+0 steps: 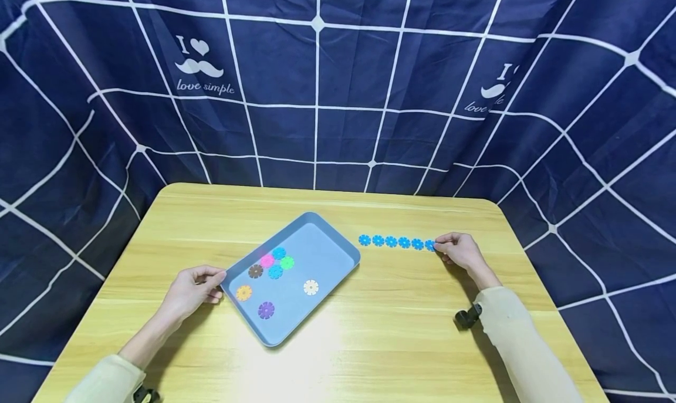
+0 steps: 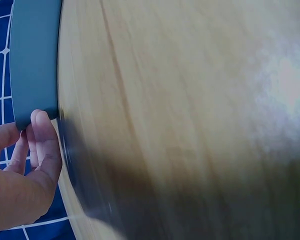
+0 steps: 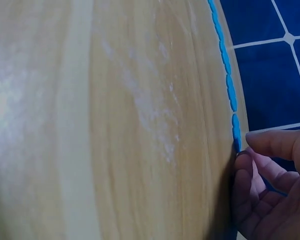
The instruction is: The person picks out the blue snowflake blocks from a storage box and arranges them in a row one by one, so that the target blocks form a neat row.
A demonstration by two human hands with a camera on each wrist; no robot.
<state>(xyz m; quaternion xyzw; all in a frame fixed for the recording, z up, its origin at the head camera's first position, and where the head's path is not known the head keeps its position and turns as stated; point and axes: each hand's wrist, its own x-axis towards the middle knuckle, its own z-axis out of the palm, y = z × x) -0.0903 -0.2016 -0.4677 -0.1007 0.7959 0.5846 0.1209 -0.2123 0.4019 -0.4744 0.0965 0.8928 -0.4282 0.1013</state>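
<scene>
One table (image 1: 401, 309) before gridded curtains (image 1: 343, 133)

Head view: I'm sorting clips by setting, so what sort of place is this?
Probably a curtained-off indoor tabletop workspace: dark blue grid-patterned curtains enclose the back and sides of a wooden table, which holds a blue-gray tray with colorful notched discs inside.
</scene>
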